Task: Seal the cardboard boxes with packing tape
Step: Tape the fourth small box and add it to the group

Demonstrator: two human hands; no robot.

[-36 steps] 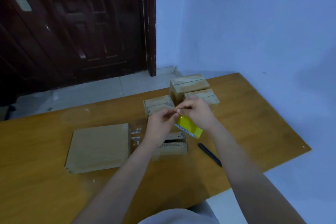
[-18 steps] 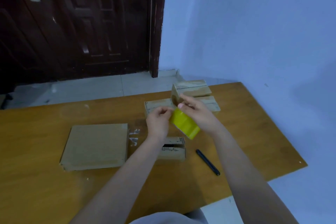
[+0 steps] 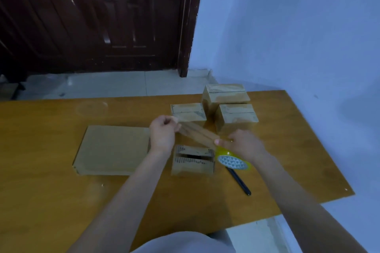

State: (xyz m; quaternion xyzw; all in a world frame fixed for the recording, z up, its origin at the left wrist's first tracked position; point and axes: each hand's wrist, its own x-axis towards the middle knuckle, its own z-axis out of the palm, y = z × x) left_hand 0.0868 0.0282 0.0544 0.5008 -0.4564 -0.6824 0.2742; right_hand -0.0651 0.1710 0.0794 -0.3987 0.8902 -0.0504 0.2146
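the small open box [image 3: 192, 160] sits on the surface [image 3: 51, 191], light and stiff. just above it hangs a thin, sticky tape strip [image 3: 197, 134] that could curl. the left hand [image 3: 163, 132] pinches its end; the right hand [image 3: 242, 144] grips the yellow roll [image 3: 233, 159] beside the box.

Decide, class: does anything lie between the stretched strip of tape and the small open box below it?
Nothing visible does. The clear strip of packing tape hangs between the left hand and right hand, above the small cardboard box with the open slot.
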